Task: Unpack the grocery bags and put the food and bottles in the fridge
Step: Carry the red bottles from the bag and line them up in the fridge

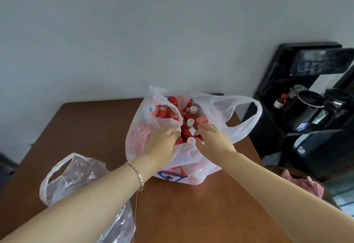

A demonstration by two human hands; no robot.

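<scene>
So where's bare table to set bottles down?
The table is bare left of the grocery bag toward the wall, and in front of it between the forearms. The clear bag covers the near-left corner. The grocery bag's mouth is crowded with red bottles, left hand and right hand.

Soft, even light fills the frame, and the pale wall (115, 31) is flat and shadowless. The brown desk (191, 214) carries a dull sheen and only a faint shadow under the white grocery bag (191, 156), which glows translucent. The clear bag (76, 171) at lower left shows small glints. At right the black appliance (277, 108) sinks into darkness, and its top panel (321, 60) is smeared with blurred glare. Everything is slightly soft, and print on the bottles (162, 111) is unreadable. Wide-angle distortion bows the desk edges and stretches the forearms (86, 210) toward the lower corners.
</scene>
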